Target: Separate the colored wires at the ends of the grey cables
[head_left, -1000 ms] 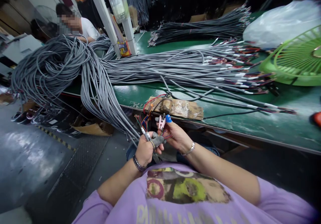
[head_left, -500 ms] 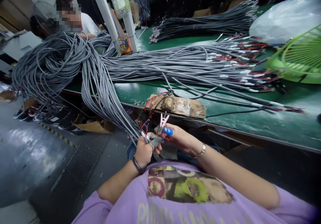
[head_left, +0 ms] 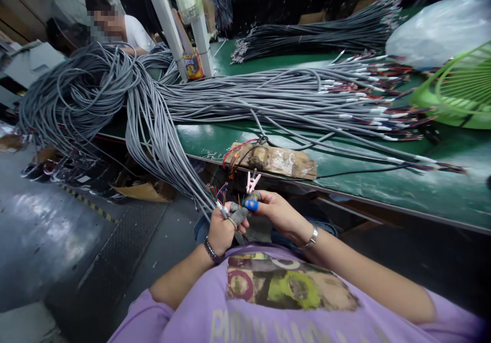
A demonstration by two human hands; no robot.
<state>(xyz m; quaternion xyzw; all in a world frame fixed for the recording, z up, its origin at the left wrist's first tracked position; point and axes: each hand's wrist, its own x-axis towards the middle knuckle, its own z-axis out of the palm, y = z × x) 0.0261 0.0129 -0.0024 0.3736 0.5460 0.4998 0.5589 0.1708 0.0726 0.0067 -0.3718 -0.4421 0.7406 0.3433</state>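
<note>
Close to my body, my left hand (head_left: 226, 226) is closed round the ends of several grey cables (head_left: 174, 158), which hang down to it over the table edge. Grey finger covers are on its thumb and a finger. White sleeves and thin coloured wires (head_left: 219, 193) stick out above that hand. My right hand (head_left: 274, 210), with a blue cover on the thumb, pinches at the thin wires right beside the left fingertips. What exactly lies in the pinch is too small to see. A pink clothes peg (head_left: 252, 182) sits just above my hands, at the table edge.
A taped cardboard piece (head_left: 278, 161) with red and black leads lies on the edge of the green table (head_left: 215, 141). Behind it stretches a grey cable bundle (head_left: 238, 94). A green basket (head_left: 456, 92) and plastic bag (head_left: 441, 30) are at right. A person (head_left: 136, 33) sits far left.
My right thumb has come down and left, closing against the fingers next to my left hand. The left hand keeps its hold on the cables. The view has shifted slightly.
</note>
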